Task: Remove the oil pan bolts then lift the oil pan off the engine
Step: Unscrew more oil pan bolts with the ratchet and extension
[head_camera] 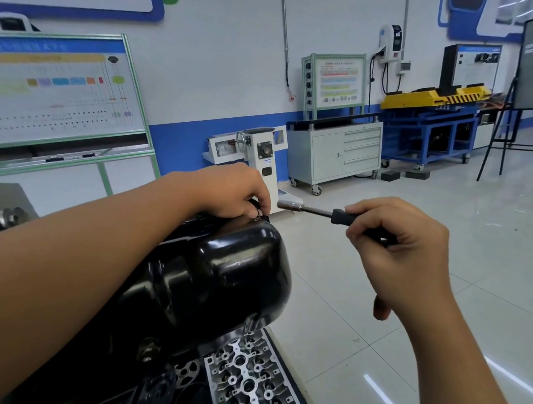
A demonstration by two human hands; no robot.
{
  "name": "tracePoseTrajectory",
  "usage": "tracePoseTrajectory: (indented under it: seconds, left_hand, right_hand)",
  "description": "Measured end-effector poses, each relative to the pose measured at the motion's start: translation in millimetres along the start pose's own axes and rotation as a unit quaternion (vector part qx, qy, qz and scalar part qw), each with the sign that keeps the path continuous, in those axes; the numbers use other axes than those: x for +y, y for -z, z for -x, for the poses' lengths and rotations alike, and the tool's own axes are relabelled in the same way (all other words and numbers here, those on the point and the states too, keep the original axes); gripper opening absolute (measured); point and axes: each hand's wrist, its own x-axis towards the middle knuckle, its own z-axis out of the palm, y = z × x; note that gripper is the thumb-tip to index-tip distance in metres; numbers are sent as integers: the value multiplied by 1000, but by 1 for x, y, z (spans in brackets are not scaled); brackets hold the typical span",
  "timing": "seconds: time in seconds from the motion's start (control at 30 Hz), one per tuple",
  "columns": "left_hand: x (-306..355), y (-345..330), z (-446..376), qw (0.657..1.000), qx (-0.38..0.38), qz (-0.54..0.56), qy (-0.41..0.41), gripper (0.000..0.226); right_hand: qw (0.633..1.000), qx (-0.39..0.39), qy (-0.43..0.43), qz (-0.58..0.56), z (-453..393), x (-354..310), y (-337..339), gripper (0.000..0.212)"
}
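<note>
My left hand (237, 192) pinches a loosened bolt (259, 213) at the far rim of the oil pan (220, 272) — still sitting on the engine — while my right hand (396, 245) grips the socket driver (309, 209) clear, ready for the next one.

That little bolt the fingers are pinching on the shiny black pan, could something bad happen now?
Maybe two things. The left hand pinches the small bolt right at the far edge of the oil pan; if it slips, it could drop to the floor or into the engine parts below. The right hand holds the socket driver in the air, pointing at the left hand's fingers, so a careless move could bump them.
</note>
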Motion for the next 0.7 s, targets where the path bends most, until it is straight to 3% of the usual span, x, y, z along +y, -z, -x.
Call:
tracePoseTrajectory:
  seconds: [0.2,0.33,0.53,0.7]
  left_hand:
    - [-5,-6,0,998,50,27,1,13]
    - [-7,-5,-1,998,36,51,-13,13]
    - [-5,-5,2,998,23,51,-17,13]
    - [2,-1,3,970,102,220,20,13]
  right_hand:
    - [999,46,-16,15,1,5,-2,31]
    - [997,71,-23,18,1,7,-8,32]
    - [987,121,-105,-35,1,3,-11,43]
    - [957,161,-204,-128,0,-1,-8,33]
